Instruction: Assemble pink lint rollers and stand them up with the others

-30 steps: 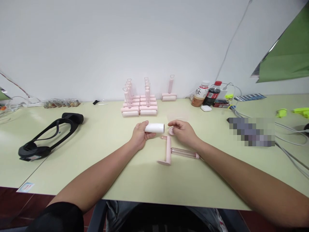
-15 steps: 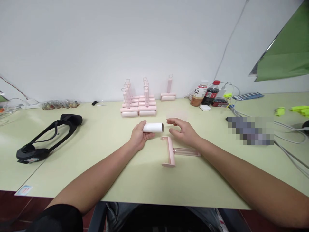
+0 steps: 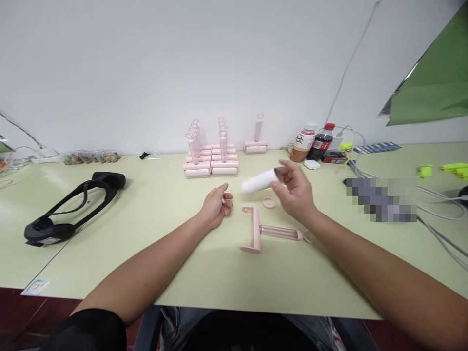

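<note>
A white lint roller refill (image 3: 259, 182) is in my right hand (image 3: 297, 191), tilted above the table and slightly blurred. My fingers and thumb close around its open right end. My left hand (image 3: 216, 207) rests lower left of the roll with its fingers curled in; a small pale bit shows between them, too hidden to name. Below the roll lies a pink lint roller frame (image 3: 257, 229) with a clear ribbed handle (image 3: 281, 232) pointing right. Between frame and roll, a round pink end cap (image 3: 269, 203) lies flat on the table.
Several assembled pink lint rollers (image 3: 224, 168) stand in rows by the wall, one (image 3: 256, 147) apart from them. Two drink bottles (image 3: 303, 142), cables (image 3: 438, 192) and a pixelated object (image 3: 382, 200) are on the right. A black headset (image 3: 75, 209) lies on the left.
The refill roll has passed from my left hand to my right, and now tilts up to the right. My left fingers have curled in. The round cap on the table has come into view.
</note>
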`<state>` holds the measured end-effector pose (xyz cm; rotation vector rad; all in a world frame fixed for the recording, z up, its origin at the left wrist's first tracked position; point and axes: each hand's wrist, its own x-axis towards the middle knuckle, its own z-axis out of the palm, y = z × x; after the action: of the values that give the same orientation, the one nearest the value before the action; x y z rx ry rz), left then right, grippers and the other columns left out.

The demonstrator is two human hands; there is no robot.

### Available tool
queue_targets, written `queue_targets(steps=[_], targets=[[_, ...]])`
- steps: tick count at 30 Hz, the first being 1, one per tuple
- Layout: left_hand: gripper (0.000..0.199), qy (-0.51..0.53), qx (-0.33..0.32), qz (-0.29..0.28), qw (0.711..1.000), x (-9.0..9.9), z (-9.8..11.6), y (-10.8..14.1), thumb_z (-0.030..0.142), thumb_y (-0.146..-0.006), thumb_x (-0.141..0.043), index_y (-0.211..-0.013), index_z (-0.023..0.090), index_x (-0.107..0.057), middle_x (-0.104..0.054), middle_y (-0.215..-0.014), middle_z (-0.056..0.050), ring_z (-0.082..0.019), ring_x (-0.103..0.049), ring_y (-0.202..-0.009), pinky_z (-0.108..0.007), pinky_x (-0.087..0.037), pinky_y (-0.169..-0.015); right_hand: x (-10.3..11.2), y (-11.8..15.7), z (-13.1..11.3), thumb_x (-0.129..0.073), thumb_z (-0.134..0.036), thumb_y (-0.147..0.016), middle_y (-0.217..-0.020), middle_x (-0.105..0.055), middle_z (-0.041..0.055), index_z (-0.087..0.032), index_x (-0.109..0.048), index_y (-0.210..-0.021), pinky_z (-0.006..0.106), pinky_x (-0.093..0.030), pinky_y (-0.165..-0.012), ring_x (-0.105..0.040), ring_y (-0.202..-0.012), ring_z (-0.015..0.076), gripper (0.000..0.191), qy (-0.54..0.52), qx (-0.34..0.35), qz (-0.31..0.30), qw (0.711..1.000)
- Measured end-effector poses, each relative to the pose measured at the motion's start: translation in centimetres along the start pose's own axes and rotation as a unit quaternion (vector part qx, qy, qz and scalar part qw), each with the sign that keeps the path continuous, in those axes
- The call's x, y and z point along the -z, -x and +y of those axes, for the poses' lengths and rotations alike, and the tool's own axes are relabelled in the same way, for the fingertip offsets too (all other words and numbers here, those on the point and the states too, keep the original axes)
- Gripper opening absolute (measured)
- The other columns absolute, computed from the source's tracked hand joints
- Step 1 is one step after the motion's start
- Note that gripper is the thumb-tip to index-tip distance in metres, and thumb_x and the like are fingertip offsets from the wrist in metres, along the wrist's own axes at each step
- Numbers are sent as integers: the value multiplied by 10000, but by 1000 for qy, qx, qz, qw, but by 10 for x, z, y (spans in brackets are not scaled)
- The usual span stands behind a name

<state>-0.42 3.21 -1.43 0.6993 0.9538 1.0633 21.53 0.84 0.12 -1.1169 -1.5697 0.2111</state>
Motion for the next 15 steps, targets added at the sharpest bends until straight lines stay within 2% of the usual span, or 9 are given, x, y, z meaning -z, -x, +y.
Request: queue_targets(steps=[2,5,9,12,15], targets=[[323,7,-2,-1,1000,-1,1,1,381,-731,-695,-809,192,-444,-538,-726,21,-54,-472,-418,-162,-267,-319,14,-12,11,-549,-453,-825,-1008,-621,82,-207,-422,-1300,346,-519,-768,-625,-878,214,549,29,-14,76,997],[245,16,-3,-13,1000,0,2,5,185,-634,-626,-788,198,-435,-511,-746,28,-60,-474,-461,-176,-318,-359,38,-28,31,-582,-458,-806,-1047,-631,110,-195,-461,-1254,372,-514,-732,-619,-853,236,533,102,-36,169,980],[380,-59,-37,-28,997,5,3,6,32,-457,-482,-799,198,-466,-509,-834,21,-66,-492,-528,-183,-367,-390,56,-36,59,-628,-423,-778,-1091,-651,121,-211,-490,-1240,401,-509,-730,-619,-824,252,527,172,-128,180,960],[370,-147,-52,-19,988,9,3,4,6,-490,-485,-807,195,-491,-512,-813,10,-80,-526,-568,-200,-450,-460,57,-35,74,-635,-398,-761,-1122,-652,124,-198,-491,-1248,398,-515,-746,-632,-833,244,546,169,-188,156,955],[321,-172,-60,-11,983,11,2,2,-20,-568,-516,-809,191,-490,-544,-825,-8,-111,-611,-693,-241,-538,-610,55,-35,79,-644,-385,-739,-1119,-656,117,-194,-513,-1229,391,-513,-764,-639,-841,235,542,166,-203,124,957]])
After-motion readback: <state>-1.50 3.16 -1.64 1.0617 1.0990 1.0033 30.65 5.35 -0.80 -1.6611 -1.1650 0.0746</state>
